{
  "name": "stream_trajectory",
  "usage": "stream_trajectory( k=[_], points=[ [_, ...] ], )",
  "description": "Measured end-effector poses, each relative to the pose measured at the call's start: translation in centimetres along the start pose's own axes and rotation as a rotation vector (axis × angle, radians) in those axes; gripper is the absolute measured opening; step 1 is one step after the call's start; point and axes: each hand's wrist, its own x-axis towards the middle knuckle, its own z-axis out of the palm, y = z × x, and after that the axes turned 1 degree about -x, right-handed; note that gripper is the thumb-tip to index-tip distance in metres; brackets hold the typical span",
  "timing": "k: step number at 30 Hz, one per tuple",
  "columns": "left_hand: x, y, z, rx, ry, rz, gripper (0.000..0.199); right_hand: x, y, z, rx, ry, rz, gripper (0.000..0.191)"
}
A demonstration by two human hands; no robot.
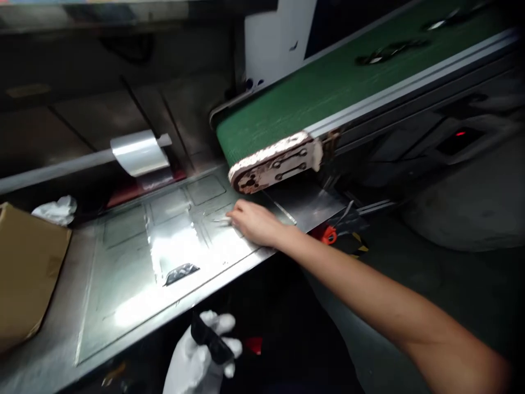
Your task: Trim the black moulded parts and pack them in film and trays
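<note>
- Cardboard box (30, 273) at the left end of the table (74, 273); small dark piece (181, 273) lying flat on the table, near side, untouched;
- gloved left hand (189, 358), off the near edge, fingers closed around a black strip (211, 340);
- bare right hand (251, 220), resting farther right below the green belt (270, 117), fingertips pinched on a thin pale tool (221, 220), blurred; the step seems to be handling strip and tool together; the next move probably calls for steady grips.
</note>
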Motion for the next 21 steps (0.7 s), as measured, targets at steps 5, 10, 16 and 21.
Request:
stream_trajectory(
  k=[5,10,16,21],
  points=[
    [-0.4,-1.2,-0.6,-0.123,0.093,0.227,0.034,-3.9,-2.2,-1.6,0.286,-0.120,-0.088,0.037],
    [-0.1,-1.5,-0.3,-0.124,-0.014,0.258,0.034,-8.5,-5.8,-3.4,0.647,-0.502,-0.186,0.029],
    [-0.5,-2.5,-0.1,-0.174,-0.147,0.139,0.037,-10.0,-8.3,-3.5,0.645,-0.641,-0.121,0.020],
    [-1.2,-3.1,-0.4,-0.184,-0.189,0.123,0.038,-9.9,-9.2,-3.7,0.538,-0.827,-0.037,0.052]
  ],
)
